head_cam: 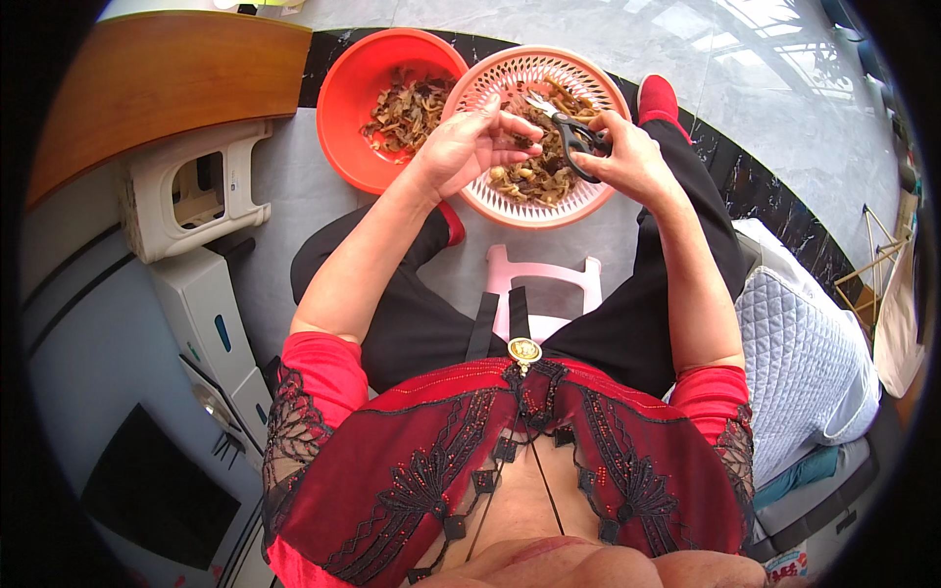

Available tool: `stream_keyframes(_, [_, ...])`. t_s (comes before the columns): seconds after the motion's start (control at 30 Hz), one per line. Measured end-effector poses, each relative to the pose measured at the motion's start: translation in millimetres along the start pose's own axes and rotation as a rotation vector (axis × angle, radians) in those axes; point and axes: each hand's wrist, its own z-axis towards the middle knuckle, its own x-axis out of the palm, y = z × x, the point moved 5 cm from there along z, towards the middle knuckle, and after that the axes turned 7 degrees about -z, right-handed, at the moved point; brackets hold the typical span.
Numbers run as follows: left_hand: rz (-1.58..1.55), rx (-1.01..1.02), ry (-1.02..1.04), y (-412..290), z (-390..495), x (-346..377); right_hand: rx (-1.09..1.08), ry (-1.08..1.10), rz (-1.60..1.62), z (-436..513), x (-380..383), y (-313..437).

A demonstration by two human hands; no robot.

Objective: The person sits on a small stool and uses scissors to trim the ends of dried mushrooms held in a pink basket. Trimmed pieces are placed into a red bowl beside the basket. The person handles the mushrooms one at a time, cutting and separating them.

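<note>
My right hand (625, 158) grips the black handles of a pair of scissors (566, 132), whose metal blades point up and left, slightly apart. My left hand (478, 147), palm turned up with bent fingers, holds a small dark brown piece (523, 141) at its fingertips. Both hands are over a pink perforated plastic basket (540, 219) that holds brown dried plant pieces (540, 180), with stems and pale round bits among them. Left of it, partly behind its rim, a red plastic basin (342, 125) holds more brown, leafy pieces (412, 110).
A pink plastic stool (544, 275) stands between my legs. On the left are a wooden tabletop (176, 81), a cream plastic stool (195, 191) and a white drawer unit (202, 316). A quilted cover (794, 353) lies at the right. My red shoe (658, 99) is beside the basket.
</note>
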Motion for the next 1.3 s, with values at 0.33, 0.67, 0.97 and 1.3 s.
stream_keyframes(0.33, [0.201, 0.127, -0.012, -13.3, -14.1, 1.2, -0.013, 0.012, -0.024, 2.2, 2.9, 3.1])
stream_keyframes(0.67, [0.272, 0.179, -0.001, -19.9, -28.1, 1.3, -0.01, 0.026, -0.022, 5.0, 7.1, 7.5])
stream_keyframes(0.97, [0.295, 0.189, -0.003, -23.0, -30.8, 8.0, -0.011, -0.003, -0.031, 8.0, 8.9, 9.6])
stream_keyframes(1.3, [0.352, 0.156, -0.039, -22.6, -22.9, 14.3, -0.039, -0.01, -0.045, 5.8, 8.7, 7.2])
